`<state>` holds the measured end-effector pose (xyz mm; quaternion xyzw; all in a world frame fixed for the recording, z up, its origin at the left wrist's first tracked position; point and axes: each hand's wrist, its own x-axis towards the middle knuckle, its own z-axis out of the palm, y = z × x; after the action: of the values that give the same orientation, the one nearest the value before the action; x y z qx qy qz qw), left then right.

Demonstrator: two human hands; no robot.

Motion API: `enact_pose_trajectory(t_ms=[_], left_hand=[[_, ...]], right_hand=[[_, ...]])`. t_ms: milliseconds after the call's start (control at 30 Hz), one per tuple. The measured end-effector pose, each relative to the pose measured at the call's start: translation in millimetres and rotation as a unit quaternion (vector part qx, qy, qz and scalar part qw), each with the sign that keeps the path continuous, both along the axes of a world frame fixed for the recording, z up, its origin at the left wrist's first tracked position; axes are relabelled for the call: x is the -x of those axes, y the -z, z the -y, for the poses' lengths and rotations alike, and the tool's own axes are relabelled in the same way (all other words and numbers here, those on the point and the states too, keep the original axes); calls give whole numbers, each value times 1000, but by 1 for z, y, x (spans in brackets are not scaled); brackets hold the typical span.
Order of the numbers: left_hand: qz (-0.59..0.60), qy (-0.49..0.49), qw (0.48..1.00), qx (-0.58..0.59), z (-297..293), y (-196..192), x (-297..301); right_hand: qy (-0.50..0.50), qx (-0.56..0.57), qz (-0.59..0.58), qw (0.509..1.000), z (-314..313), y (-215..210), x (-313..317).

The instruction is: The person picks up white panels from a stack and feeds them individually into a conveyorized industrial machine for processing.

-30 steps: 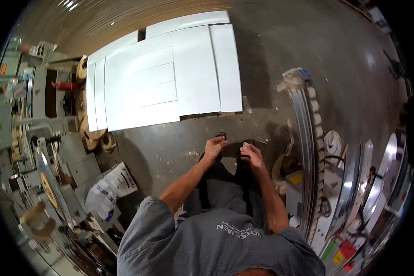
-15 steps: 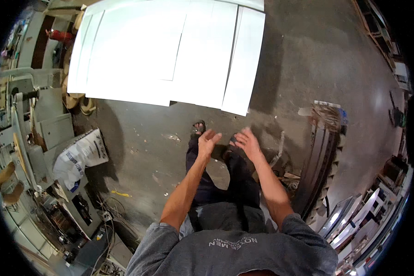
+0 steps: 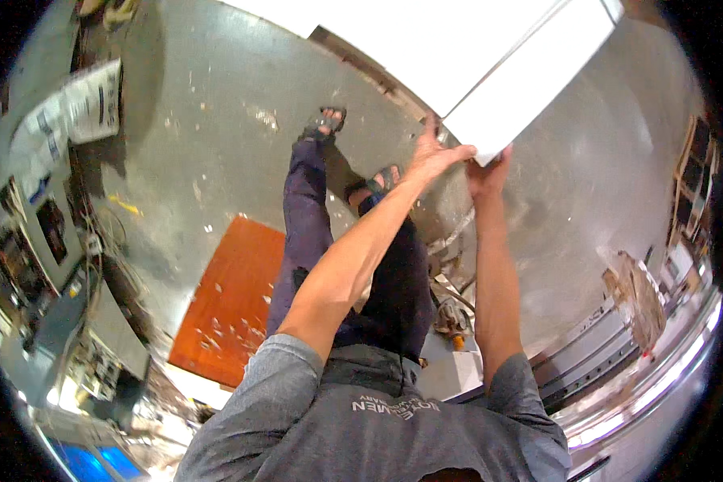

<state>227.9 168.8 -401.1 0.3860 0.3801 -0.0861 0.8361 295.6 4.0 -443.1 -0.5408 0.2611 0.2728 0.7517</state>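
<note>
A long, narrow white panel (image 3: 530,88) lies along the right side of a stack of larger white panels (image 3: 394,40) at the top of the view. Its near corner sits between my two hands. My left hand (image 3: 438,157) is closed on the left part of the near end, thumb stretched toward the corner and fingers along the edge. From the right, my right hand (image 3: 490,175) grips the same corner, its fingers partly hidden under and behind the panel. A dark gap separates the narrow panel from the wider one beside it.
Behind my left leg stands a reddish-brown board (image 3: 229,305) with pale scraps on it. A white printed sack (image 3: 92,104) and machinery with cables are at the left. A long grey metal beam (image 3: 586,361) lies at the lower right. Scraps dot the concrete floor (image 3: 217,104).
My hands have gone from hanging free, fingers apart, to holding the narrow panel's near corner. The view has shifted and turned, bringing the panels nearer and the reddish-brown board into sight.
</note>
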Motion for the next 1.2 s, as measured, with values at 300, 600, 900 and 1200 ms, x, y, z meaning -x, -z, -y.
enact_pose_trajectory(t_ms=[300, 600, 900, 1200], left_hand=[[85, -186, 979, 19, 51, 28, -15], [72, -150, 986, 22, 20, 24, -1], [81, -107, 991, 4, 41, 14, -10], [23, -148, 988, 19, 55, 23, -14]], right_hand=[[-12, 23, -52, 998, -22, 13, -13], [45, 1, 15, 999, -34, -21, -35], [46, -10, -22, 999, -6, 11, -37], [42, -51, 43, 997, 5, 11, -48]])
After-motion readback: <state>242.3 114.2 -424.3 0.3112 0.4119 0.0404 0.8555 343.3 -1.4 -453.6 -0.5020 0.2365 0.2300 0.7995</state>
